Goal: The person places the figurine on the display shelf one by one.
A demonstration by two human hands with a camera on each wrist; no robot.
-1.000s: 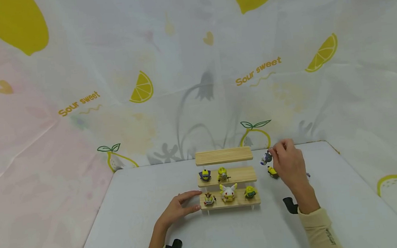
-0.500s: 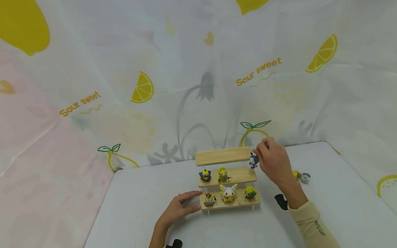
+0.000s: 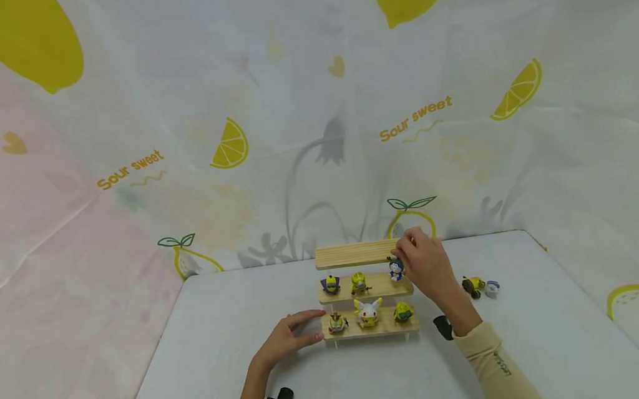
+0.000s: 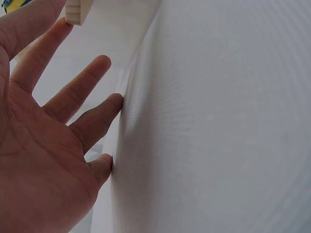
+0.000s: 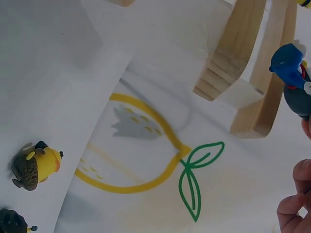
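A small toy figurine [image 3: 396, 270], blue and white with a dark top, is at the right end of a wooden three-tier display stand's middle shelf [image 3: 379, 286]. My right hand [image 3: 429, 271] pinches it from above; whether its base touches the wood I cannot tell. In the right wrist view the same figurine [image 5: 293, 68] shows a blue head part and a dark body. My left hand [image 3: 287, 341] rests at the left end of the bottom shelf [image 3: 386, 324], fingers extended. The left wrist view has a fingertip of the left hand [image 4: 43, 131] against the wood's corner [image 4: 77, 10].
Two yellow figurines, one caped [image 3: 330, 284] and one holding something [image 3: 358, 281], stand on the middle shelf. Below are a red-trimmed one [image 3: 337, 323], a white-eared one [image 3: 368, 313] and a green-yellow one [image 3: 403, 312]. The top shelf [image 3: 352, 255] is bare. Loose figurines [image 3: 473, 285] lie right.
My right hand has carried the figurine leftward from beside the stand to the middle shelf's right end, uncovering the loose figurines on the table. The left hand has stayed in place.
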